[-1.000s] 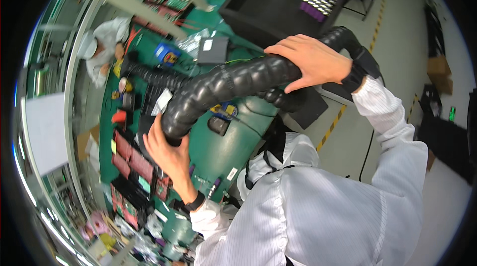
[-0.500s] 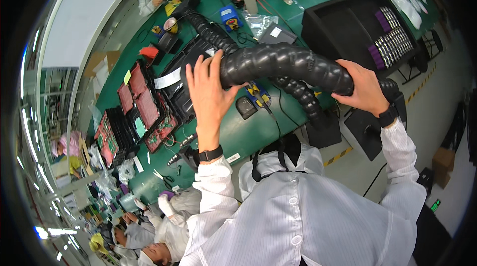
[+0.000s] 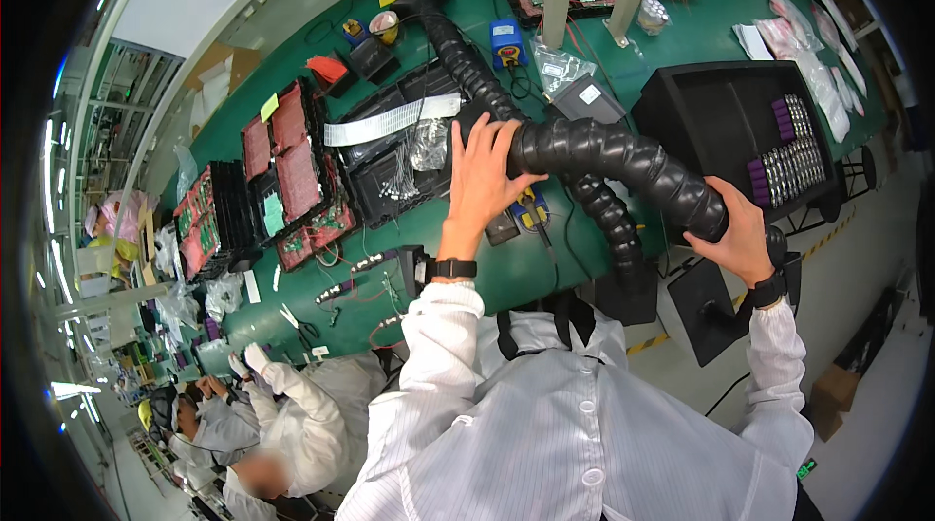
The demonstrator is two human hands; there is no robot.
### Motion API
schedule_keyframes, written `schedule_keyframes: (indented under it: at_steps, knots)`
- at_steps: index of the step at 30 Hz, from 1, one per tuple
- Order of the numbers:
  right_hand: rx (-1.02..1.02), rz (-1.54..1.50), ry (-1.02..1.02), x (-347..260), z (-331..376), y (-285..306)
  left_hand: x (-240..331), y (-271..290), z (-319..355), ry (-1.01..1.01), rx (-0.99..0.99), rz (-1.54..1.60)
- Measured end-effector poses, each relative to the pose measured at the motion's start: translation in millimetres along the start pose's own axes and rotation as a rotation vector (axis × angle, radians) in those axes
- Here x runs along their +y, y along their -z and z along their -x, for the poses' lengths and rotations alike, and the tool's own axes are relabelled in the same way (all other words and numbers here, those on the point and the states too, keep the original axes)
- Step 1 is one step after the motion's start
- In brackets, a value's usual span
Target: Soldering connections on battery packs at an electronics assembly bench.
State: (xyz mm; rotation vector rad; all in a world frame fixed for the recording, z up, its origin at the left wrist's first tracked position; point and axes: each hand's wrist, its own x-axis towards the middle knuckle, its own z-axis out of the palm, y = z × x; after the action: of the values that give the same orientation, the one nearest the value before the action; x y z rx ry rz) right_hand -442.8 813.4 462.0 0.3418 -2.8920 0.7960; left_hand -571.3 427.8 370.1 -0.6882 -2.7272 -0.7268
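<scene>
our left hand and right hand are grasping the black hose between them; we're shifting it rightward, seemingly giving the black tray left of our grip more room.

Bright indoor light glints off a thick, glossy black ribbed hose; fisheye edges curve and fade to black.
</scene>
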Motion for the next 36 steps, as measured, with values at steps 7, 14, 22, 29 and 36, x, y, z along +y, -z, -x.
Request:
schedule_keyframes:
  at_steps: [7, 14, 22, 29, 36]
  knots:
    - [-0.007, 0.030, -0.029, 6.3, -0.4, -1.5, -5.1, -11.8, -6.4, -0.007, 0.041, 0.094]
    - [-0.045, 0.061, -0.042, 10.5, 4.1, 0.9, -8.1, -36.1, -0.4, 0.003, 0.132, 0.181]
    - [-0.088, 0.116, -0.048, 4.3, 5.6, 0.0, -6.9, -41.8, 22.7, 0.065, 0.131, 0.194]
    - [-0.082, 0.197, -0.008, 12.8, 7.4, 5.4, -1.0, -40.7, 24.7, 0.086, 0.134, 0.168]
    - [-0.058, 0.207, -0.070, 25.0, 9.7, 11.0, 11.4, -39.5, 22.5, 0.100, 0.121, 0.118]
